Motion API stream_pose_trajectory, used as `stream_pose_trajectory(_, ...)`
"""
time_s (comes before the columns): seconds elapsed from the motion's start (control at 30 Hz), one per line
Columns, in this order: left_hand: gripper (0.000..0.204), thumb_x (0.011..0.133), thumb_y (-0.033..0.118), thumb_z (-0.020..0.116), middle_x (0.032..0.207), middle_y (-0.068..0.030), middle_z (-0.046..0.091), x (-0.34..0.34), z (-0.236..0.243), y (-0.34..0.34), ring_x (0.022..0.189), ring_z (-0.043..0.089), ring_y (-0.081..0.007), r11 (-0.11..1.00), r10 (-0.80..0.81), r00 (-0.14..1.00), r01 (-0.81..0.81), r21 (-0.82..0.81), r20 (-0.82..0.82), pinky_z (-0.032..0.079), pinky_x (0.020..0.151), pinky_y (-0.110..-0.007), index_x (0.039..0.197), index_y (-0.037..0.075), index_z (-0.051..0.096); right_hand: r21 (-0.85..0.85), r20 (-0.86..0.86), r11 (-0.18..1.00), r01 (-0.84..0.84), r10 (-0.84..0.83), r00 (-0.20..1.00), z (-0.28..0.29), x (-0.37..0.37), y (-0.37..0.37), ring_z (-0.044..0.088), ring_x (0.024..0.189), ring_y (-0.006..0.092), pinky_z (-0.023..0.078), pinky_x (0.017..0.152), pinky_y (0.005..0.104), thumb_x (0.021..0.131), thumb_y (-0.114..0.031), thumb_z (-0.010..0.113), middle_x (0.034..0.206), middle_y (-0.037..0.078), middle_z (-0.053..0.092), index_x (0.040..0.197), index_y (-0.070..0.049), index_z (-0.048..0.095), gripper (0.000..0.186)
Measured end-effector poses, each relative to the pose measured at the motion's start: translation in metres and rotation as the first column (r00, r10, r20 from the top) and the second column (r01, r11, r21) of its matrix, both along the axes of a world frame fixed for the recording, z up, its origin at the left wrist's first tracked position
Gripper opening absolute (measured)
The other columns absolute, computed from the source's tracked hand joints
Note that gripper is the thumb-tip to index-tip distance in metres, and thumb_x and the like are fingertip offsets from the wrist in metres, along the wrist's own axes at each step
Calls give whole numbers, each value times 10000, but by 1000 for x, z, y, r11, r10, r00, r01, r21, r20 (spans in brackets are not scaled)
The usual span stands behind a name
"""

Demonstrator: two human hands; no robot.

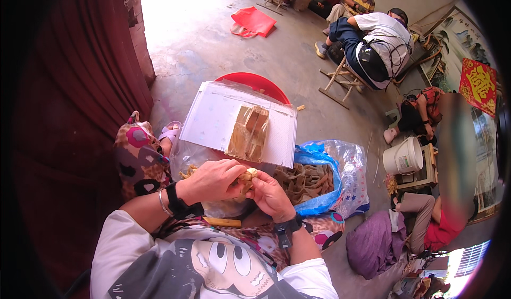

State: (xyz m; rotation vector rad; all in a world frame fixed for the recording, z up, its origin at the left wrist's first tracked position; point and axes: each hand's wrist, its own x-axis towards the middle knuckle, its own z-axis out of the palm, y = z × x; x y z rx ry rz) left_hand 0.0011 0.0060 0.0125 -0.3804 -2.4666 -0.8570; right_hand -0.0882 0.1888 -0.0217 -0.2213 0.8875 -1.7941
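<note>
My left hand (pixel 214 182) and my right hand (pixel 267 195) meet above my lap, fingers closed on a small tan piece with a pale cream part (pixel 248 176). Just beyond them, a white board (pixel 205 118) rests over a red round basin (pixel 253 83), with brown wooden blocks (pixel 247 134) under clear film on it. A blue-lined plastic bag (pixel 332 187) of brown folded strips sits right of my hands. A clear bag (pixel 181 160) with yellowish bits lies partly hidden beneath my left hand. A yellow flat piece (pixel 221 222) lies on my lap.
Several people (pixel 386 43) sit on stools along the back and right. A white bucket (pixel 402 155) stands by a wooden stool. A purple cloth bundle (pixel 375 240) lies at lower right, a red bag (pixel 253 22) on the floor ahead. A maroon curtain (pixel 90 86) hangs at left.
</note>
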Motion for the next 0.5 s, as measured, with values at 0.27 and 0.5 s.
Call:
stream_pose_trajectory(0.27, 189, 875, 193, 627, 623, -66, 578, 1, -3, -11, 559, 569, -164, 876, -133, 912, -74, 476, 388, 439, 506, -287, 795, 22, 609, 252, -234, 968, 19, 42, 971, 24, -22, 10, 485, 571, 22, 361, 470, 139, 935, -156, 562, 740, -10, 572, 1016, -52, 584, 134)
stream_pose_trajectory(0.5, 228, 929, 217, 583, 631, 2, 569, 10, 6, -14, 575, 502, -61, 770, -345, 850, 14, 638, 398, 411, 518, -231, 822, 18, 611, 177, -167, 980, -89, 119, 979, 25, -30, 19, 480, 583, 25, 347, 472, 143, 916, -125, 583, 720, -26, 544, 982, -48, 592, 102)
